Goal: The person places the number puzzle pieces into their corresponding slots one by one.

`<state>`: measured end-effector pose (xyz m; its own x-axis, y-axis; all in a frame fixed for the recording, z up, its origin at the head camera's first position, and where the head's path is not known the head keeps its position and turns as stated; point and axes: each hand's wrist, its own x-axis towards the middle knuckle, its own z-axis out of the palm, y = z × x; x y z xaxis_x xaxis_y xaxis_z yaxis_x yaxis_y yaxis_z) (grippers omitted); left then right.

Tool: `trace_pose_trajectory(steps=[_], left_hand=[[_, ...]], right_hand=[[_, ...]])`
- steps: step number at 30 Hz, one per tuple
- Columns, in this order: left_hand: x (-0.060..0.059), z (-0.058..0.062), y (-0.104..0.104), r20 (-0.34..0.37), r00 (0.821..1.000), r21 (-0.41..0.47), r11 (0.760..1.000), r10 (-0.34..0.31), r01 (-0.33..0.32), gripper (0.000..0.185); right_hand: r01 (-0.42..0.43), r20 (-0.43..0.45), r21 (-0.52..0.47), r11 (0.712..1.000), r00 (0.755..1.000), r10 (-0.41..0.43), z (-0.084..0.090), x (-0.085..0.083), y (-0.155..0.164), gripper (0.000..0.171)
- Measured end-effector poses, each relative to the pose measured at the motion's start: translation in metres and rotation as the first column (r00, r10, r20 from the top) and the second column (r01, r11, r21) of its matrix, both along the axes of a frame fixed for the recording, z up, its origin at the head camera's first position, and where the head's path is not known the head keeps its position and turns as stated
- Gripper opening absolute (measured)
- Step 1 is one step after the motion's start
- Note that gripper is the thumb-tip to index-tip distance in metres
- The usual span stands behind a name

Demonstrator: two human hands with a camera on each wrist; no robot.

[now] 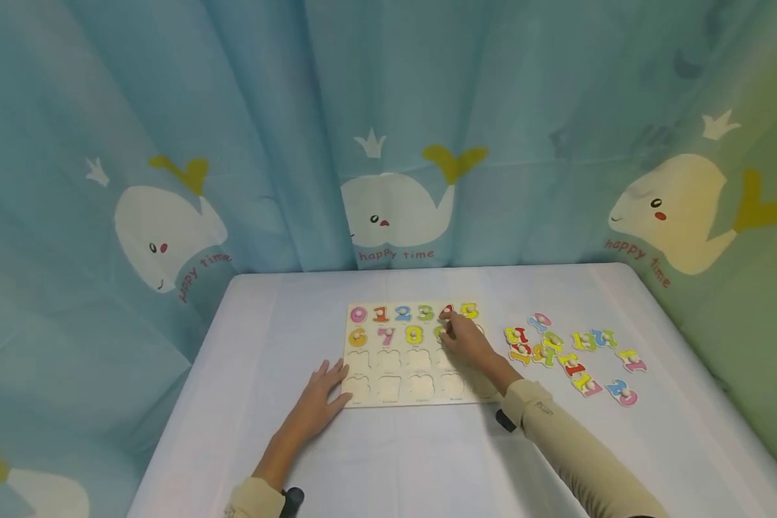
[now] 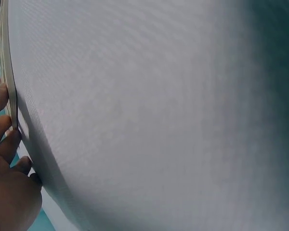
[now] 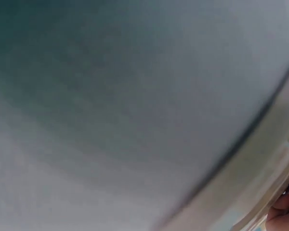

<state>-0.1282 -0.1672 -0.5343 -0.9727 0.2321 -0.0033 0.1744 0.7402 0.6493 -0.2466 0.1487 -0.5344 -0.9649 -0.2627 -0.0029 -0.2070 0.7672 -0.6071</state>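
A pale number puzzle board (image 1: pixel 388 405) lies flat on the table, with the pieces 0 to 8 and a yellow 5 (image 1: pixel 469 311) seated in its top two rows. My left hand (image 1: pixel 317 396) rests at the board's lower left edge, fingers spread; the left wrist view shows the fingertips (image 2: pixel 0 98) against that edge. My right hand (image 1: pixel 471 344) is over the board's right part, its fingertips at the red 4 (image 1: pixel 449 309) and the green 9 (image 1: pixel 437 331), both partly covered. I cannot tell whether it pinches a piece.
Several loose number pieces (image 1: pixel 585 385) lie right of the board, some overlapping, with a 20 (image 1: pixel 621 392) nearest the front. Unfilled recesses (image 1: pixel 388 360) show in the board's lower rows. A whale-print curtain (image 1: pixel 395 86) hangs behind the white table (image 1: pixel 388 460).
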Motion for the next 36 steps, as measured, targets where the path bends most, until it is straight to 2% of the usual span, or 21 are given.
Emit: trace_pose_trajectory(steps=[6, 11, 14, 19, 24, 27, 33, 36], left_hand=[[-0.001, -0.001, 0.000, -0.008, 1.000, 0.017, 1.000, -0.005, 0.005, 0.051], [-0.001, -0.002, 0.000, 0.003, 1.000, 0.030, 1.000, -0.009, 0.008, 0.051], [-0.001, -0.002, 0.000, 0.015, 1.000, 0.023, 1.000, -0.010, 0.009, 0.052], [-0.001, 0.000, 0.000, 0.019, 1.000, 0.007, 1.000, 0.007, -0.007, 0.052], [-0.001, 0.002, 0.001, 0.007, 1.000, 0.008, 1.000, -0.008, 0.008, 0.051], [0.000, 0.002, 0.000, -0.005, 1.000, 0.004, 1.000, -0.004, 0.004, 0.051], [0.001, 0.001, -0.002, -0.007, 1.000, 0.013, 1.000, 0.003, -0.002, 0.050], [0.000, 0.000, 0.000, -0.002, 1.000, 0.028, 1.000, -0.004, 0.004, 0.051]], right_hand=[[-0.046, -0.051, 0.006, 0.999, 0.998, 0.047, -0.001, 0.003, 0.001, 0.039], [-0.066, 0.000, -0.121, 0.990, 0.998, 0.067, 0.001, 0.004, 0.011, 0.042], [-0.025, 0.053, -0.209, 0.978, 0.998, 0.037, 0.002, 0.005, 0.021, 0.041], [0.039, 0.064, -0.250, 0.967, 0.998, -0.023, 0.009, 0.004, 0.042, 0.038], [0.135, -0.009, -0.251, 0.958, 0.990, -0.142, 0.019, -0.001, 0.068, 0.034], [0.133, -0.060, -0.221, 0.966, 0.987, -0.149, 0.022, -0.002, 0.076, 0.031], [-0.040, -0.010, -0.180, 0.983, 0.999, 0.039, 0.018, -0.001, 0.056, 0.031], [-0.085, 0.022, -0.155, 0.984, 0.996, 0.089, 0.014, 0.001, 0.039, 0.037]])
